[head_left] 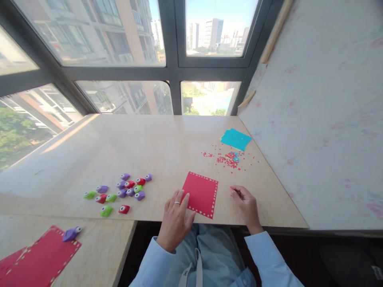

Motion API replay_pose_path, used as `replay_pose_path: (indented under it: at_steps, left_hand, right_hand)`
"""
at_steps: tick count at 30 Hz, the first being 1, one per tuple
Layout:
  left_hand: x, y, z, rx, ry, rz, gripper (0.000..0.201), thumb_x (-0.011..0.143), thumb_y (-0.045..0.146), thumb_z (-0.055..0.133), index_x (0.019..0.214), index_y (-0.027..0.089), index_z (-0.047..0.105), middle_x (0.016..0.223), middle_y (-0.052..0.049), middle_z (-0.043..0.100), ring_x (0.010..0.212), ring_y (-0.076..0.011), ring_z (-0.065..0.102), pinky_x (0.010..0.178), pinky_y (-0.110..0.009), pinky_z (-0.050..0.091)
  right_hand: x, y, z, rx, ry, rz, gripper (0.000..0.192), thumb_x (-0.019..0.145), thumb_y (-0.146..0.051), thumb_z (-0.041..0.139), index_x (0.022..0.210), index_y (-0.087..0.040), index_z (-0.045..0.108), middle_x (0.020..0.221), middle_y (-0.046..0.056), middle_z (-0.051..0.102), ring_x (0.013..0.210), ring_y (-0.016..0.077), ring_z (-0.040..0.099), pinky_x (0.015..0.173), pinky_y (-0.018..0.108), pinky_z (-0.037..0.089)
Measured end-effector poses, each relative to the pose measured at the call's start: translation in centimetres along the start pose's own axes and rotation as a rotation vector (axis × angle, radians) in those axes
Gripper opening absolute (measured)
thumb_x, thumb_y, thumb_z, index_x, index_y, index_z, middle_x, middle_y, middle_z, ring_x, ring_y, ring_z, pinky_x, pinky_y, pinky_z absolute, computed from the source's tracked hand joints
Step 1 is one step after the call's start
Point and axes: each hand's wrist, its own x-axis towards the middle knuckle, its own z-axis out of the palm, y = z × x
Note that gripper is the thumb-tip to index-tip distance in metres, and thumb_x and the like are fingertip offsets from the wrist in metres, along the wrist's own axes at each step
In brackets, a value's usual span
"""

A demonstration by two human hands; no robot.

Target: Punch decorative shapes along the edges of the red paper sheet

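Observation:
A square sheet of red paper [202, 194] with small punched shapes along its edges lies near the table's front edge. My left hand [177, 213], a ring on one finger, rests on the paper's left side with its fingers stretched out. To the right of the sheet, apart from it, my right hand [245, 203] is closed with thumb and forefinger pinched together. Whatever the pinch holds, if anything, is too small to make out. Several purple, red and green craft punches [122, 193] lie to the left of my left hand.
Red punched-out bits [228, 160] lie scattered beyond my right hand, a few blue ones among them. Blue paper sheets [235, 139] lie behind them. On the lower left surface are larger red punched sheets [44, 259] with a purple punch [72, 234]. A wall [323, 119] borders the right side.

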Motion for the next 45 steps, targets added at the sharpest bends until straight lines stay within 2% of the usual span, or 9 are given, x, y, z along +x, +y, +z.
replay_pose_path:
  at_steps: [5,8,12,16,21,28,31,34,45]
  left_hand:
    - [-1.3,0.0,1.5,-0.018,-0.067,0.062,0.052,0.091,0.039,0.055,0.138,0.019,0.050,0.147,-0.015,0.048,0.140,-0.0309,0.041,0.113,-0.053,0.038]
    - [-1.5,1.7,1.8,-0.072,-0.048,0.022,0.058,0.090,0.030,0.055,0.144,0.017,0.041,0.142,-0.016,0.052,0.135,-0.0298,0.047,0.111,-0.052,0.042]
    - [-0.7,3.9,1.4,-0.147,-0.084,-0.022,0.050,0.087,0.021,0.055,0.137,0.018,0.048,0.131,-0.014,0.058,0.123,-0.0285,0.054,0.104,-0.049,0.049]
    - [-0.4,4.0,1.0,-0.238,-0.085,0.020,0.047,0.087,0.022,0.057,0.134,0.019,0.049,0.134,-0.014,0.056,0.122,-0.0272,0.055,0.102,-0.048,0.052]
    - [-1.0,0.8,0.1,-0.241,0.034,-0.005,0.040,0.089,0.024,0.057,0.129,0.023,0.054,0.137,-0.012,0.054,0.126,-0.0258,0.053,0.104,-0.047,0.051]
    - [-2.2,-7.2,-2.4,-0.067,0.333,-0.335,0.032,0.089,0.023,0.054,0.120,0.017,0.060,0.125,-0.013,0.062,0.118,-0.0262,0.058,0.101,-0.045,0.051]
    - [-2.6,-9.3,-3.4,-0.038,0.398,-0.471,0.032,0.087,0.025,0.056,0.117,0.015,0.060,0.118,-0.012,0.065,0.096,-0.0231,0.064,0.090,-0.041,0.054]
    - [-2.5,-10.2,-4.0,-0.064,0.400,-0.571,0.032,0.085,0.024,0.057,0.116,0.017,0.061,0.110,-0.008,0.069,0.072,-0.0168,0.062,0.078,-0.036,0.054]
    - [-2.0,-11.0,-4.6,-0.099,0.329,-0.606,0.024,0.083,0.020,0.056,0.104,0.019,0.067,0.112,-0.007,0.068,0.063,-0.0122,0.059,0.072,-0.029,0.049]
  right_hand:
    - [-0.1,0.2,0.0,-0.025,0.005,-0.005,0.035,0.080,-0.048,0.062,0.090,-0.016,0.072,0.083,0.009,0.072,0.072,0.0198,0.065,0.070,0.034,0.055]
    - [-0.1,0.3,0.1,-0.059,0.009,-0.010,0.036,0.081,-0.049,0.062,0.090,-0.016,0.072,0.084,0.009,0.072,0.074,0.0202,0.065,0.072,0.034,0.055]
    - [-0.2,0.4,0.3,-0.119,-0.057,-0.078,0.034,0.085,-0.048,0.059,0.093,-0.017,0.071,0.092,0.010,0.072,0.078,0.0203,0.066,0.074,0.035,0.056]
    - [-0.3,0.8,0.5,-0.229,-0.130,-0.187,0.032,0.090,-0.044,0.055,0.101,-0.017,0.069,0.100,0.011,0.070,0.088,0.0216,0.066,0.077,0.037,0.056]
    - [-0.3,1.5,0.8,-0.415,-0.106,-0.399,0.039,0.094,-0.047,0.052,0.112,-0.017,0.067,0.121,0.013,0.066,0.116,0.0272,0.059,0.104,0.050,0.045]
    - [-0.2,2.7,1.3,-0.547,-0.095,-0.476,0.059,0.091,-0.066,0.046,0.120,-0.017,0.065,0.129,0.015,0.062,0.123,0.0312,0.055,0.107,0.053,0.043]
    - [-0.1,3.0,1.3,-0.570,-0.095,-0.489,0.063,0.091,-0.068,0.043,0.120,-0.016,0.064,0.128,0.015,0.063,0.122,0.0313,0.056,0.107,0.053,0.043]
    - [-0.1,2.9,1.1,-0.583,-0.100,-0.506,0.062,0.093,-0.067,0.042,0.119,-0.015,0.064,0.127,0.015,0.064,0.120,0.0302,0.057,0.106,0.051,0.044]
    - [-0.1,2.6,1.0,-0.579,-0.113,-0.505,0.058,0.094,-0.064,0.043,0.115,-0.015,0.066,0.127,0.014,0.064,0.119,0.0295,0.058,0.106,0.049,0.045]
